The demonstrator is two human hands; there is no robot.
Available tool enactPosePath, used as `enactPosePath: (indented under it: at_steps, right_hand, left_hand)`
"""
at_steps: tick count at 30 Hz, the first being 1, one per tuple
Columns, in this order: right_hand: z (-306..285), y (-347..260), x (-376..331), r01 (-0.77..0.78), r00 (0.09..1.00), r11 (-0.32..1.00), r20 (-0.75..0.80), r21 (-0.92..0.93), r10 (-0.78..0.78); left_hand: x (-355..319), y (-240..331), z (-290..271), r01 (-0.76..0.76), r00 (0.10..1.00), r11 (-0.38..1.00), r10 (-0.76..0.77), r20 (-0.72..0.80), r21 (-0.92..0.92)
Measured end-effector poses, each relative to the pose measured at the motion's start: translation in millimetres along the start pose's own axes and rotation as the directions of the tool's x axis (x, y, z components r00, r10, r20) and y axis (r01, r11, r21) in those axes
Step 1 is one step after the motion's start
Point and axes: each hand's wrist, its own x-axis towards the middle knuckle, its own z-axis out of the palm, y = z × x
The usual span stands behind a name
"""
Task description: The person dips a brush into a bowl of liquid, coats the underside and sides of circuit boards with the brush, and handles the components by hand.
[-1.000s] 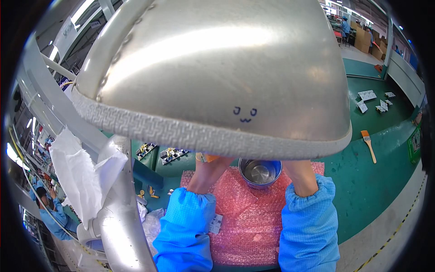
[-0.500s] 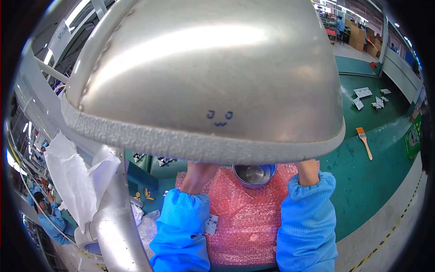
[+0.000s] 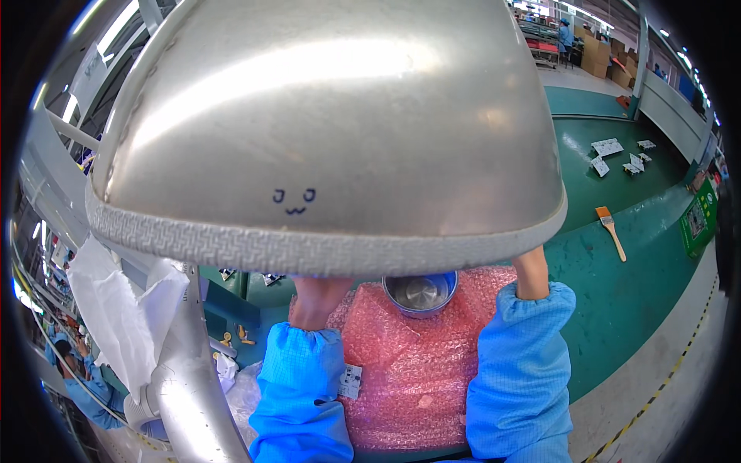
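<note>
Two blue sleeves (image 3: pixel 301 393) rise from the lower edge over a pink bubble-wrap sheet (image 3: pixel 409 363) on the green worktop (image 3: pixel 625 285). The left hand (image 3: pixel 316 301) and right hand (image 3: pixel 532 272) both reach up under the rim of a big silver metal dome (image 3: pixel 332 131), which hides their fingers, so I cannot tell their grip. A small steel cup (image 3: pixel 421 292) sits on the sheet just under the dome's rim. Right of the dome, farther off, lies a brush (image 3: pixel 610 230).

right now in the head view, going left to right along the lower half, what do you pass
white cloth → silver lamp arm → left hand → small metal cup → right hand → brush
</note>
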Motion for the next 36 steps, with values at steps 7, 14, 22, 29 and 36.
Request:
enactPosePath:
  at_steps: [7, 14, 22, 29, 36]
  right_hand:
    - [-7, -5, 2, -0.093, 0.964, 0.993, -0.257, -0.074, 0.071]
    - [44, 21, -15, -0.051, 0.949, 0.933, -0.274, 0.357, 0.156]
    - [79, -2, -30, -0.132, 0.99, 0.945, -0.014, 0.299, 0.142]
    - [61, 12, -23, 0.064, 0.998, 0.995, 0.023, -0.08, -0.062]
    - [7, 18, 6, -0.183, 0.97, 0.982, -0.173, -0.048, 0.172]
  left_hand:
    - [4, -2, -1, 0.002, 0.999, 0.999, 0.0, -0.052, 0.054]
    - [10, -22, -14, 0.072, 0.996, 0.993, -0.067, -0.056, 0.091]
    - [4, -24, -2, 0.091, 0.994, 0.976, -0.101, 0.038, 0.199]
    - [1, -15, -3, 0.081, 0.997, 0.973, -0.083, -0.002, 0.218]
    - [5, -7, -16, 0.062, 0.992, 0.997, -0.056, -0.111, 0.051]
